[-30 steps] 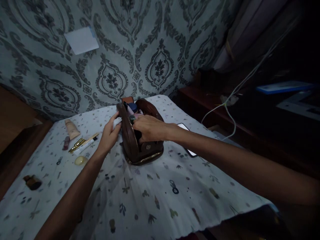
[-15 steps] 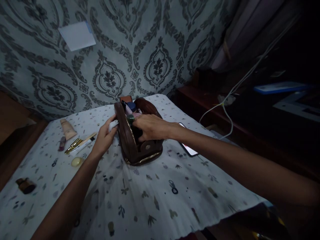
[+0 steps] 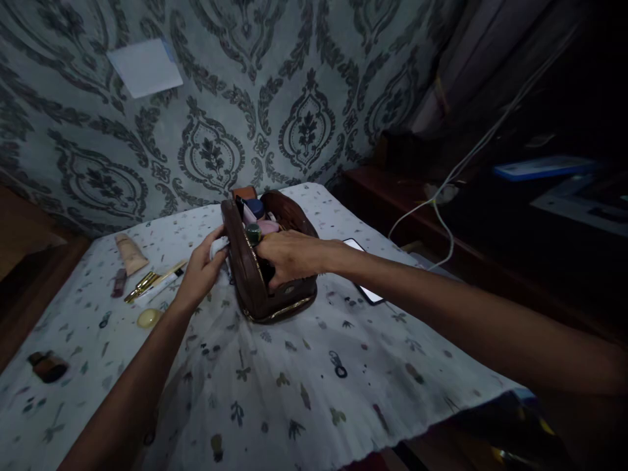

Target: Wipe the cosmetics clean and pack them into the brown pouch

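Note:
An open brown zip bag (image 3: 250,275), probably a toiletry bag, stands on the patterned cloth. My left hand (image 3: 200,267) presses against its left side, fingers curled around a small white item (image 3: 218,247) that looks like crumpled tissue. My right hand (image 3: 289,256) reaches down into the bag's front part. Its fingertips are hidden inside, so what they hold does not show. Beside that hand, in the bag, are a green round-topped item (image 3: 254,233), a pink item (image 3: 268,227) and a dark blue lid (image 3: 256,208).
To the left lie a beige tube (image 3: 131,254), a small purplish tube (image 3: 118,282), gold tubes (image 3: 142,286), a pale yellow round item (image 3: 148,318) and a dark brown bottle (image 3: 48,366). A phone (image 3: 370,288) lies right of the bag. White cables (image 3: 454,176) hang farther right.
My right hand has shifted slightly lower and toward the front of the bag, showing more of the green and pink items. My left hand keeps its place; the view has shifted slightly.

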Demonstrator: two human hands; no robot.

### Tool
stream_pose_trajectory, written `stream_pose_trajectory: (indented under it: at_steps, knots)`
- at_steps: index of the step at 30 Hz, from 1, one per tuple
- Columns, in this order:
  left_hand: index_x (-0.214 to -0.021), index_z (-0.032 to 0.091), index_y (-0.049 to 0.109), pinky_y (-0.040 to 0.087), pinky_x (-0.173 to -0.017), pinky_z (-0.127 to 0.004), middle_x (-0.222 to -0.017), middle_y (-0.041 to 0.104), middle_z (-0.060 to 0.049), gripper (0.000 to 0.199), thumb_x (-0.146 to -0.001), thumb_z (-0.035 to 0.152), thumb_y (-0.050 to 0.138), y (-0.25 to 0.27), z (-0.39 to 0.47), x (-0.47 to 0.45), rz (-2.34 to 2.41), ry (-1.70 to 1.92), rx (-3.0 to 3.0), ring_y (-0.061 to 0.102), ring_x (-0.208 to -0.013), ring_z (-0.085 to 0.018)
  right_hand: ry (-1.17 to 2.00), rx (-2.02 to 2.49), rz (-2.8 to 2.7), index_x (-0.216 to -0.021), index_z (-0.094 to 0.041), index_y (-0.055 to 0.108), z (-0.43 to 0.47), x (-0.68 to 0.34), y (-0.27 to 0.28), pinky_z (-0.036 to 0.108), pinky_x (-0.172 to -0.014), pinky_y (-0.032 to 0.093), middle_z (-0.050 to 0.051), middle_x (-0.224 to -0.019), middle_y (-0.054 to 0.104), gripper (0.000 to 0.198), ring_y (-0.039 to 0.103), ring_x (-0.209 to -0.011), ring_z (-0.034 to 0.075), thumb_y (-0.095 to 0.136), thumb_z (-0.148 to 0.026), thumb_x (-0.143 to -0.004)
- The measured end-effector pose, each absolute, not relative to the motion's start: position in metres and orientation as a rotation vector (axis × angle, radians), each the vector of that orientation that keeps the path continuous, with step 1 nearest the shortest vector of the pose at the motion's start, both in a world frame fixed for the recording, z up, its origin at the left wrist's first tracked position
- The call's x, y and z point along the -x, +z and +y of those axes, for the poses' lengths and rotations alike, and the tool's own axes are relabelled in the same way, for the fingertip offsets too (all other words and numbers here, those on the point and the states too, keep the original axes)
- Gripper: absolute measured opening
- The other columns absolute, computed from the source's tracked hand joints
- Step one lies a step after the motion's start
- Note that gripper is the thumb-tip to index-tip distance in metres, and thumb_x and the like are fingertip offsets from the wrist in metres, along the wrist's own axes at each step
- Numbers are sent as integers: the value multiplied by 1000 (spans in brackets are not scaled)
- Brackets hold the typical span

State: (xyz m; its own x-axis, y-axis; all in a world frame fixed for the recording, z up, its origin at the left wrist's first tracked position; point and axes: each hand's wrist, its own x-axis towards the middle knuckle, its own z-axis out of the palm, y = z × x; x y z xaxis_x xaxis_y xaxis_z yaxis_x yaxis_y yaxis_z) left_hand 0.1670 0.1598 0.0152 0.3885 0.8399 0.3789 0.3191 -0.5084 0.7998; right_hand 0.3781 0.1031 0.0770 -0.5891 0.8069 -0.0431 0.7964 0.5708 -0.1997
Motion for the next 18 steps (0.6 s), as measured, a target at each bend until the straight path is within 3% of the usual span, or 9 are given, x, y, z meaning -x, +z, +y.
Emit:
stream_pose_trajectory:
  at_steps: [7, 12, 15, 18]
  knots:
    - [-132, 17, 60, 28, -121, -46, -141, 61, -9, 53, -85, 41, 58, 12, 162, -167, 984, 1074, -2034, 47, -138, -29, 269, 1411, -2703, -95, -13, 72, 107, -383, 70, 30, -68, 44, 11, -92, 69, 36, 63, -87, 25, 77, -38, -70]
    - [-132, 15, 60, 29, -120, -48, -140, 60, -12, 56, -84, 44, 59, 12, 162, -161, 1035, 1087, -1992, 48, -136, -31, 334, 1317, -2614, -93, -12, 73, 104, -392, 89, 25, -62, 36, 4, -81, 67, 28, 58, -72, 16, 79, -32, -74]
    - [-132, 16, 57, 38, -113, -51, -138, 60, -14, 58, -83, 48, 60, 12, 156, -147, 1119, 1070, -1901, 58, -126, -32, 330, 1319, -2350, -96, -12, 74, 92, -402, 106, 24, -63, 33, 0, -75, 65, 17, 54, -65, 11, 68, -22, -84]
    - [-131, 19, 54, 48, -101, -48, -130, 63, -13, 57, -83, 50, 61, 10, 147, -124, 1215, 1053, -1790, 66, -113, -30, 300, 1340, -2047, -90, -13, 75, 74, -410, 111, 24, -61, 31, -2, -65, 61, 16, 50, -59, 9, 62, -22, -88]
